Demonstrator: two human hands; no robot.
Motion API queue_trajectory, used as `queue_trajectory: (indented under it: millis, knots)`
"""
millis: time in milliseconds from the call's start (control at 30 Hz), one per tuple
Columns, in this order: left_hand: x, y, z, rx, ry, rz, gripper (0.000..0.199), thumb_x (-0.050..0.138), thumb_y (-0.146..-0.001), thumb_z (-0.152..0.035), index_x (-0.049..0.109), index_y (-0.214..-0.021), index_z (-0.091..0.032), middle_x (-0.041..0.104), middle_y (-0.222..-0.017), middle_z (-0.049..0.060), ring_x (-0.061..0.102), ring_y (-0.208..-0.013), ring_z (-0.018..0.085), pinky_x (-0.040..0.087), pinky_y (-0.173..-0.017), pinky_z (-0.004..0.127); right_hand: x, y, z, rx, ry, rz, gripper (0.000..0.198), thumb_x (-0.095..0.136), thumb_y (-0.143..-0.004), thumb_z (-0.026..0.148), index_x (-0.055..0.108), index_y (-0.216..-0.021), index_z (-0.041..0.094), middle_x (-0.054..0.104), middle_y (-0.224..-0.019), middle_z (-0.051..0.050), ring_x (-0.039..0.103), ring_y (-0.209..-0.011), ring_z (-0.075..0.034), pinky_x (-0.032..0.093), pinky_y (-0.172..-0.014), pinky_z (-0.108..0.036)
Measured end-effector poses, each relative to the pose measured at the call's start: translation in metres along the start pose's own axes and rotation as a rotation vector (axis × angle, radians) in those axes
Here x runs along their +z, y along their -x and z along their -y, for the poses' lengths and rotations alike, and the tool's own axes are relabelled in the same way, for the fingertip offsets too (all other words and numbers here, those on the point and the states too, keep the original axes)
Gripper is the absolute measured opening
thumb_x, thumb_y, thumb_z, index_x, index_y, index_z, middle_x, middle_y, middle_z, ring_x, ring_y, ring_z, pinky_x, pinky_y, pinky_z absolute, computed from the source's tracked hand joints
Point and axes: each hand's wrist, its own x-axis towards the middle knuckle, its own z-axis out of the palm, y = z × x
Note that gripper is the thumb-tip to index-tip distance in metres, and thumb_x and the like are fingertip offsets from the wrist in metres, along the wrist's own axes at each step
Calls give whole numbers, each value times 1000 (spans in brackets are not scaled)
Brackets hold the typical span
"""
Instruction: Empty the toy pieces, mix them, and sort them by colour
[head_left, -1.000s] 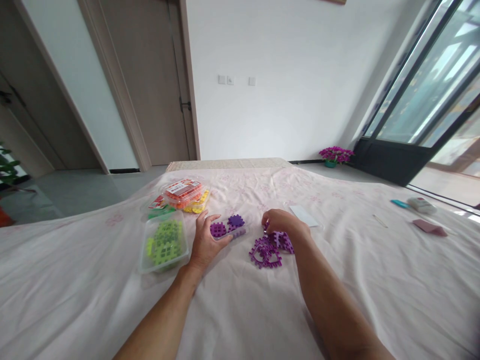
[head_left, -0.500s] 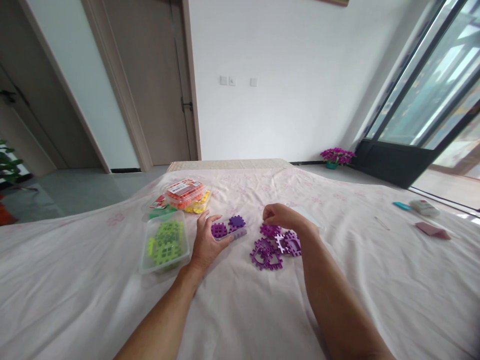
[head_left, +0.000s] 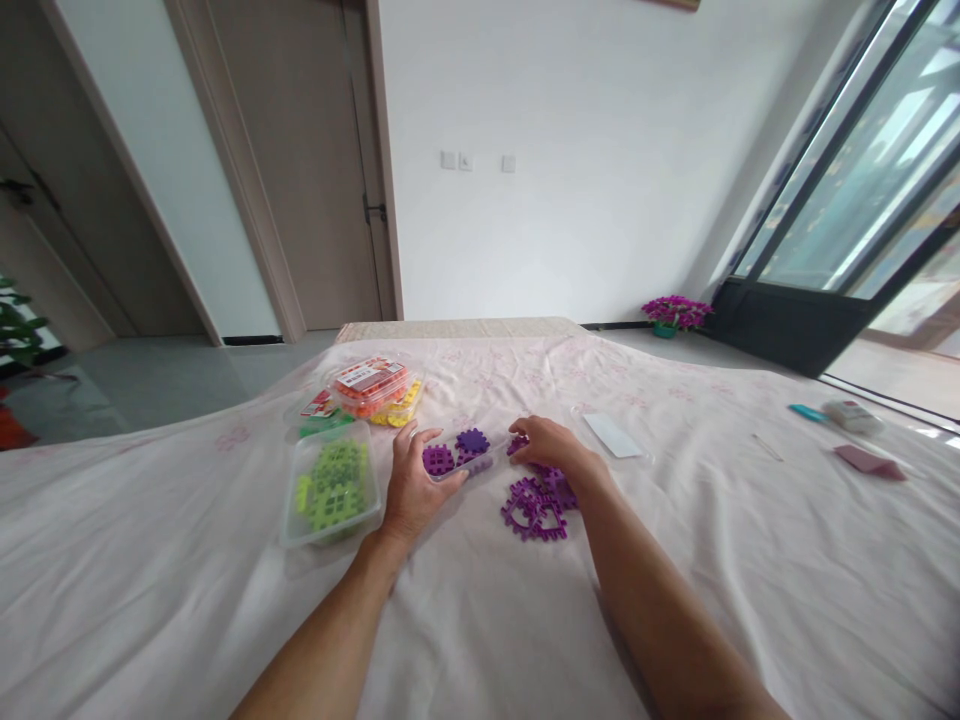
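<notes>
Cloth (head_left: 465,640) spreads rumpled beneath the 2 hands; its folds could leave a box standing unevenly, and a dragging forearm could pull along whatever rests there. Farther out past the left hand (head_left: 416,475), the stacked clear boxes (head_left: 371,385) sit loosely, orange over yellow, so a bump from the left knuckles could slide the top box off. Just outside the left wrist, the green-piece container (head_left: 294,538) could be nudged if that hand swings outward.

Between the hands is the clear tray (head_left: 480,466) with purple pieces (head_left: 438,460) inside. The left hand appears to grip it, thumb along the near side and fingers around the far corner; pressing harder with the thumb could tilt or twist it.

Nearer the wearer than the right hand (head_left: 516,446), partly under its wrist, lies the loose pile (head_left: 534,512); its toothed edges could interlock, or the wrist could scatter it. Just outside that wrist, the white card (head_left: 613,436) could be swept by an outward forearm.

The right fingertips seem closed on 1 toothed piece (head_left: 514,444), contact partly hidden. A shallow pinch could drop it short of the tray, or a tooth could catch the rim.
</notes>
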Motion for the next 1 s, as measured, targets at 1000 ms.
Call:
queue_trajectory:
  millis: [1000]
  knots:
    - [1,3,-8,-19,0,117,63,81,-65,-33,53,-121,-23,38,-138,13,39,-135,32,43,-105,48,-3,14,67,-213,146,-114,46,76,-77,36,65,-120,24,65,-116,-8,60,-107,-24,43,-84,-28]
